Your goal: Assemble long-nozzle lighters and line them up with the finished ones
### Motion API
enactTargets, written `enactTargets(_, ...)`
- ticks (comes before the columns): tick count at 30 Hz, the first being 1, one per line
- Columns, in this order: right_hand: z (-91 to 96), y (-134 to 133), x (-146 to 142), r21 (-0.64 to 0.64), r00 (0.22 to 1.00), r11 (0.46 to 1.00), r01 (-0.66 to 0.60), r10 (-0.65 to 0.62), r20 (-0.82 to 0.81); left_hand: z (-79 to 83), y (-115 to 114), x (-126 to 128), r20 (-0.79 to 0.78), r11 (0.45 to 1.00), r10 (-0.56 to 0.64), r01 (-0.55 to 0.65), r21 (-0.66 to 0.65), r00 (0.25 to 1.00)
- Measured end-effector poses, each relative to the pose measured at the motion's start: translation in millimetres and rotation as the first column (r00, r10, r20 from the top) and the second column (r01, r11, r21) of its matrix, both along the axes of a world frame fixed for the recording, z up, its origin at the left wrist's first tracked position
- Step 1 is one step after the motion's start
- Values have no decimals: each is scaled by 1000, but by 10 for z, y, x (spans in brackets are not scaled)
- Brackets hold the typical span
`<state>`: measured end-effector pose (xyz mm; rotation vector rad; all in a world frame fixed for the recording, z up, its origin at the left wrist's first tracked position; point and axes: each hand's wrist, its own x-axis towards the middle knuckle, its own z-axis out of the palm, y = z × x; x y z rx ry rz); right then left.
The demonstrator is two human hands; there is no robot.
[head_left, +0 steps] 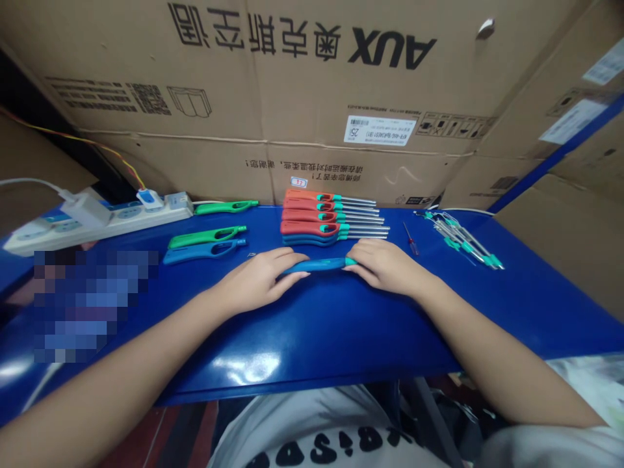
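Observation:
Between my two hands is a blue gas lighter [324,265], level and just above the table. Its handle end is pinched by my left hand [266,276]. My right hand [383,263] is closed round the turquoise collar end, hiding whatever extends beyond it. Right behind my hands lies a stack of finished-looking lighters [309,214], red over blue, their metal tubes pointing right. Farther left are a blue lighter handle [202,251] and a green lighter handle [207,236], both without tubes. Another green handle [227,207] rests by the cardboard.
Several metal tubes with turquoise parts [463,240] lie in a loose pile at the right, near a small screwdriver [411,239]. A white power strip [121,218] with plugs and cables runs along the back left. Cardboard [234,97] walls the blue table [312,338] behind.

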<state>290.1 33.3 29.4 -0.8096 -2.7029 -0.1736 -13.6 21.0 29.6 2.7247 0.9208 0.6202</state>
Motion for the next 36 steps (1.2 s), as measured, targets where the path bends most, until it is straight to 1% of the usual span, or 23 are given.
enactTargets(3,-3,-58,-25,157,999,987,-23,15,51,-24,-12,1,-16,999,-38,38,-8,999)
enactTargets(5,-9,-88,-35,198,998,980,-34,21,66,-47,-21,-1,-35,999,-49,49,-4,998)
enactTargets(7,-22,-104,-38,197,997,979,-44,30,74,-72,-33,-1,-52,998,-54,55,6,997)
enactTargets(11,-66,-106,-39,141,996,988,-64,54,73,-107,-66,11,-107,998,-60,62,20,993)
enactTargets(14,-98,-80,-41,74,996,995,-60,55,74,-99,-88,41,-171,999,-38,40,9,985)
enactTargets(16,-105,-49,-41,-6,996,999,-37,38,77,-84,-103,75,-216,1000,-7,4,-15,976)
enactTargets(18,-96,-14,-37,-128,997,992,1,9,76,-75,-119,117,-259,998,35,-46,-37,965)
enactTargets(21,-45,15,-18,-281,996,958,62,-43,72,-82,-140,168,-312,997,63,-72,-18,948)
enactTargets(24,66,-5,26,-352,996,933,73,-53,66,-94,-152,183,-342,998,57,-51,29,938)
enactTargets(26,178,-35,75,-370,997,926,71,-66,26,-97,-154,174,-336,998,62,-54,32,940)
enactTargets(27,240,-48,108,-353,994,930,103,-111,-4,-98,-155,168,-324,998,64,-59,25,944)
enactTargets(28,300,-55,146,-315,979,931,182,-203,-33,-100,-157,163,-306,998,65,-64,13,950)
enactTargets(29,353,-52,191,-264,938,910,318,-343,-53,-104,-162,160,-281,998,64,-68,-4,958)
enactTargets(30,392,-38,244,-211,857,845,491,-512,-56,-110,-169,161,-248,997,63,-72,-26,967)
enactTargets(31,412,-10,304,-171,733,726,666,-680,-30,-118,-181,165,-210,996,63,-75,-51,976)
enactTargets(32,412,30,370,-145,582,573,807,-813,28,-126,-195,172,-171,994,63,-77,-79,983)
enactTargets(33,392,82,440,-139,446,430,892,-887,116,-132,-213,182,-136,991,64,-79,-105,989)
enactTargets(34,355,141,511,-153,344,317,936,-914,214,-136,-233,193,-108,989,67,-80,-126,992)
enactTargets(35,309,202,581,-185,276,228,956,-913,299,-136,-253,204,-88,987,69,-81,-139,994)
enactTargets(36,263,260,648,-227,226,152,962,-911,346,-133,-272,214,-74,986,72,-82,-146,995)
